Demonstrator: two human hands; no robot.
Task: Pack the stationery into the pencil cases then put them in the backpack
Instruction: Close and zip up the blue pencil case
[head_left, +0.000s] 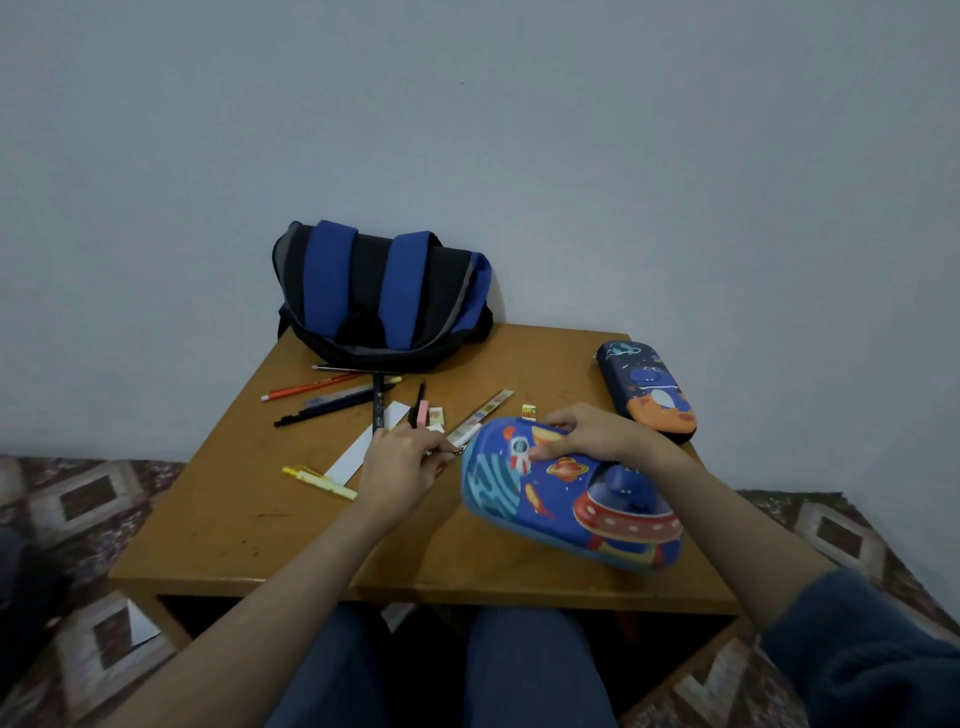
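Right hand grasps blue case far edge; left hand pinches zipper pull at case's left end; backpack beyond case.

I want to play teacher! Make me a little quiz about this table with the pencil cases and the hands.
1. Which pencil case does the right hand grip, the near one or the far one?
2. Which hand pinches that case's zipper pull? A. the left hand B. the right hand C. neither
3. True or false: the backpack lies on the floor.
Key: 1. the near pencil case; 2. A; 3. false, it sits on the table.
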